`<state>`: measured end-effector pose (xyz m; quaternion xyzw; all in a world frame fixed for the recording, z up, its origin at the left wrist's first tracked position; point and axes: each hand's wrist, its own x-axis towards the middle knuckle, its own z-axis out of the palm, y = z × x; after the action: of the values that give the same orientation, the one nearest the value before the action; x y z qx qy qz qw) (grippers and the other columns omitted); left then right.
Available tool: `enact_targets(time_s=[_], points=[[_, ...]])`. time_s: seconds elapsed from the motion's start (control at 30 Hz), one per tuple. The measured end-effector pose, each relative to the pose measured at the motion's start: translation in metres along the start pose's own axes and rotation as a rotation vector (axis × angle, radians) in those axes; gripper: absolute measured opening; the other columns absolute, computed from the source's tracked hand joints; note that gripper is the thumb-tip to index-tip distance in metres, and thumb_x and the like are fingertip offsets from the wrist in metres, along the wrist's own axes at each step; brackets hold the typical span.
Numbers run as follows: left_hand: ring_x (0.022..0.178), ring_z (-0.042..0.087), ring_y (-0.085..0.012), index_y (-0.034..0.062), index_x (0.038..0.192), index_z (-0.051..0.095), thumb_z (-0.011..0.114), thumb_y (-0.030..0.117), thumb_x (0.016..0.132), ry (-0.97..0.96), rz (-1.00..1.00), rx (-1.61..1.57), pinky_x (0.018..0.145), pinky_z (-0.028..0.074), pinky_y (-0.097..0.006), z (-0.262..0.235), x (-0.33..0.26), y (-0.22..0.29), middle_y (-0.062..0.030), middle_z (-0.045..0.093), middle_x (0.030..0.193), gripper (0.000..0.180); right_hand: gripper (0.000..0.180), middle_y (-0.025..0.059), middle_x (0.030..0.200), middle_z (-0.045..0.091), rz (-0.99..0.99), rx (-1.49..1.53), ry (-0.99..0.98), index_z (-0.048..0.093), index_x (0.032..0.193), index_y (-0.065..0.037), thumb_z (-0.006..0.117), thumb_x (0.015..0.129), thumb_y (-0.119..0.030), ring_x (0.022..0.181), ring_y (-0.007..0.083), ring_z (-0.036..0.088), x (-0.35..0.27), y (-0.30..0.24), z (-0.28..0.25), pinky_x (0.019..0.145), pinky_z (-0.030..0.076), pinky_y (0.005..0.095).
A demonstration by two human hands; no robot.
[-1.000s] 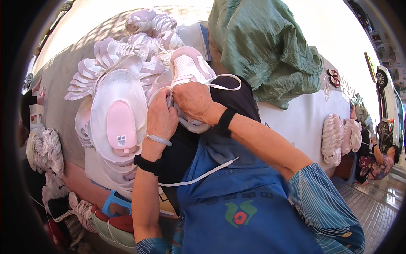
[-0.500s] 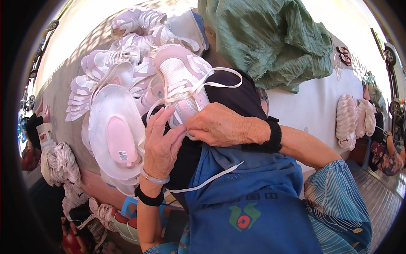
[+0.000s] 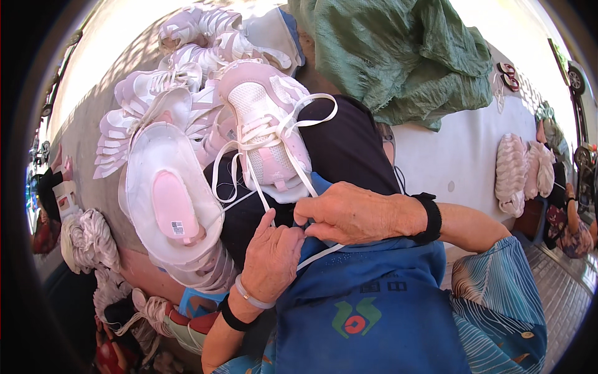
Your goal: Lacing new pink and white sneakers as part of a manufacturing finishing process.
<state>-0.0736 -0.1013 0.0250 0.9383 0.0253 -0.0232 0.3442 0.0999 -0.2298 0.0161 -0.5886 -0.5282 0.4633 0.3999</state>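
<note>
Pinching a white lace (image 3: 309, 184) near the middle of the frame, the right hand (image 3: 358, 215) lies across the top of a blue apron (image 3: 374, 305), its fingertips closed on the lace just where they meet the left hand (image 3: 272, 262). The left hand comes up from the lower edge, fingers curled shut against the same lace and touching the right fingertips. The lace runs up to a pink-and-white shoe (image 3: 265, 128) resting toe-up on a dark cloth (image 3: 342, 146) just above the hands, its loose loops hanging over the cloth. Left of it an upturned shoe (image 3: 168, 199) shows its white sole with a pink patch. More pink shoes (image 3: 180, 68) are heaped in the upper left. A green cloth (image 3: 405, 53) is bunched at the upper right, over a white table (image 3: 461, 162).
</note>
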Motion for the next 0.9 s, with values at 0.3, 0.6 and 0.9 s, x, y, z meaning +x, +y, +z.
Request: enact_targets(time_s=[0.3,0.6,0.9], points=[[0.065,0.058,-0.0222,0.0003,0.096,0.055,0.056,0.005,0.092,0.254,-0.319,-0.058,0.059,0.046,-0.033,-0.005,0.017,-0.030,-0.0115,0.057,0.072,0.006,0.016,0.0063,0.065,0.052,0.132,0.033,0.328,0.053,0.086,0.000,0.065,0.086,-0.011,0.059,0.0130,0.048,0.031,0.024,-0.017,0.056,0.042,0.0294],[0.068,0.057,-0.0277,0.0034,0.093,0.063,0.063,0.001,0.084,0.522,-0.220,0.101,0.061,0.046,-0.036,-0.013,0.051,-0.056,-0.0119,0.055,0.081,0.009,0.013,0.0041,0.068,0.055,0.109,-0.015,0.447,0.058,0.096,0.003,0.058,0.090,-0.009,0.061,0.0091,0.053,0.044,0.045,-0.014,0.057,0.045,0.0260],[0.070,0.060,-0.0336,0.0061,0.088,0.060,0.061,0.006,0.083,0.395,-0.301,0.403,0.058,0.048,-0.041,-0.020,0.062,-0.055,-0.0118,0.055,0.081,0.005,0.010,0.0030,0.067,0.058,0.139,0.044,0.378,0.058,0.092,0.002,0.057,0.090,-0.008,0.054,0.0070,0.054,0.045,0.048,-0.020,0.053,0.046,0.0240]])
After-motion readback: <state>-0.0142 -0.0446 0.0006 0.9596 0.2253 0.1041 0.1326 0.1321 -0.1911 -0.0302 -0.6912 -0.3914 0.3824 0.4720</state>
